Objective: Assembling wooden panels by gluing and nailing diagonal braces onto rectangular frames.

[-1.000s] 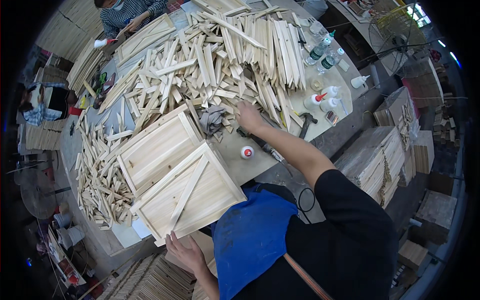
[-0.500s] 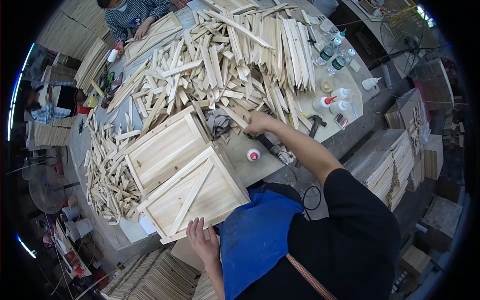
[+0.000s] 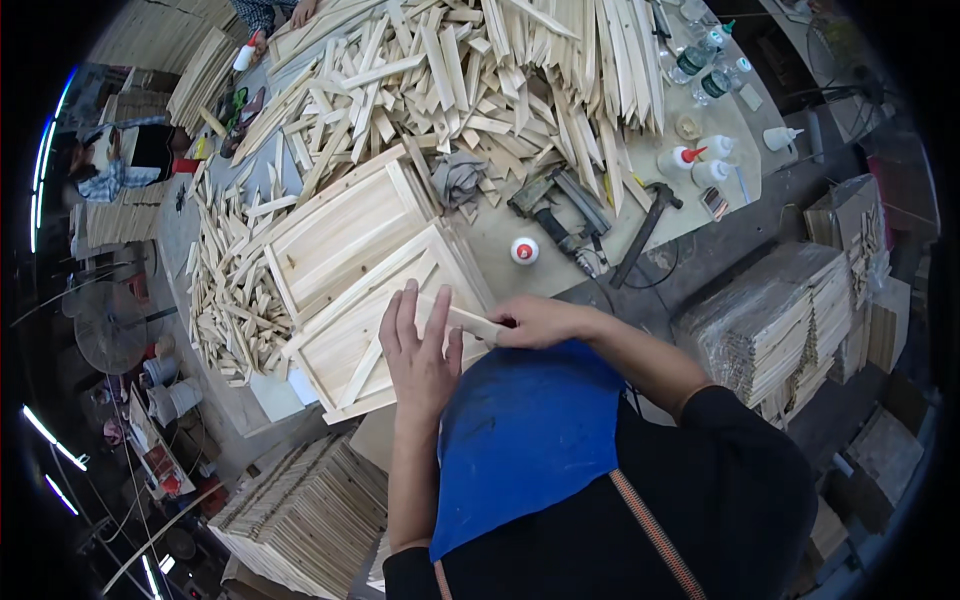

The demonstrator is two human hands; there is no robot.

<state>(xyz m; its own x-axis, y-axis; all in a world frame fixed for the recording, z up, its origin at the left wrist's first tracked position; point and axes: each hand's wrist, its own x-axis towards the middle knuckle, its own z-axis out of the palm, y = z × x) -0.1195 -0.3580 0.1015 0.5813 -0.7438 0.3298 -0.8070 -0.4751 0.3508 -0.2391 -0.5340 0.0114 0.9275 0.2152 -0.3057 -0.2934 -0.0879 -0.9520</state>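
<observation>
My right hand [image 3: 540,322] pinches one end of a pale wooden strip [image 3: 474,321] above the near edge of a framed wooden panel [image 3: 405,372]. Beside the strip's other end is my left hand [image 3: 420,350], its fingers stretched out and apart; whether it touches the strip I cannot tell. The panel has a raised border and a diagonal slat, and lies on a stack. A second panel [image 3: 345,235] sits just beyond it. Past my right hand, a white bottle with a red cap [image 3: 525,251] stands on the table, near a nail gun [image 3: 563,222] and a hammer [image 3: 650,228].
A large heap of wooden strips [image 3: 430,100] covers the far table. Several glue bottles [image 3: 711,174] and water bottles [image 3: 715,85] stand at the right. A crumpled grey cloth [image 3: 460,178] lies by the panels. Stacked boards [image 3: 310,510] are at the lower left; a co-worker's hand [image 3: 304,12] shows far off.
My right hand has come back from beside the nail gun with the wooden strip, over the near panel. My left hand has risen from the panel's near edge towards the strip.
</observation>
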